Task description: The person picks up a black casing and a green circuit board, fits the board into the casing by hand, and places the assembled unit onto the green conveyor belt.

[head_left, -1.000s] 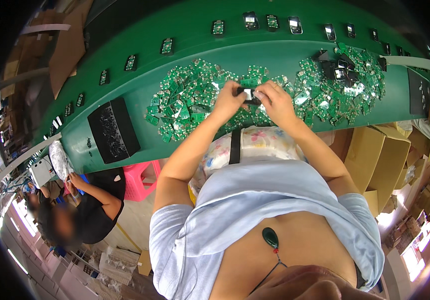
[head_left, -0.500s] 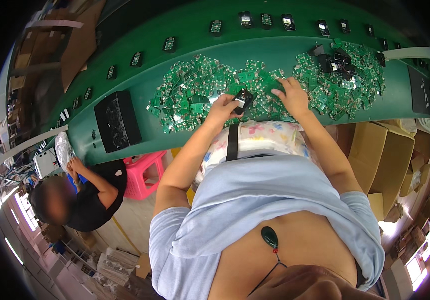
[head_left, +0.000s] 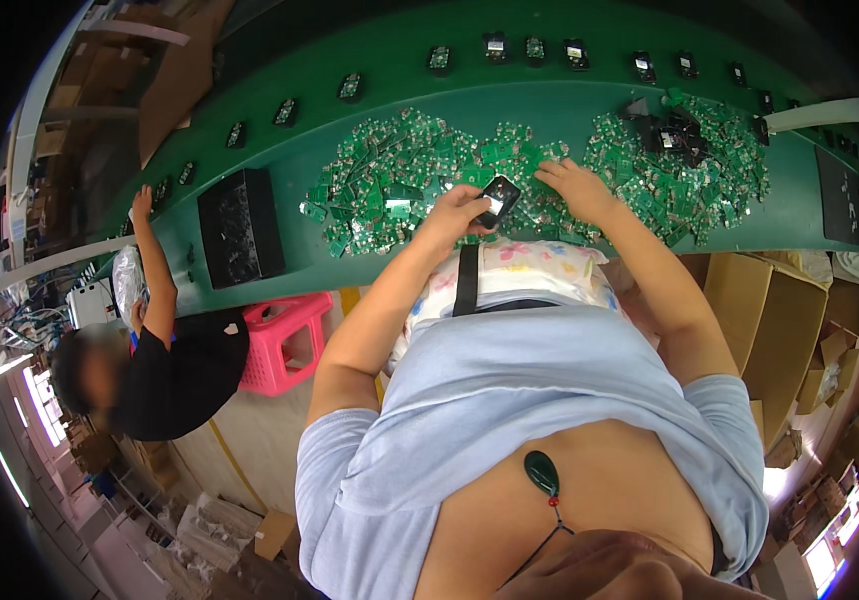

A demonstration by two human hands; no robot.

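My left hand is closed around a small black plastic casing with a pale patch on its face. It holds the casing tilted, just above the near side of a pile of green circuit boards. To the right, my right hand reaches over the boards with its fingers stretched out and the fingertips at the pile. The undersides of those fingers are hidden, and I see no piece lifted in them. Several black casings lie on the right part of the pile.
A green conveyor belt carries a row of casings, some with boards in them, along the far side. A black tray lies at the left. A co-worker sits beyond a pink stool. Cardboard boxes stand at the right.
The casing in my left hand has moved slightly right and turned. My right hand has moved a little left over the boards. The co-worker's arm now stretches to the belt, whose casings have shifted.
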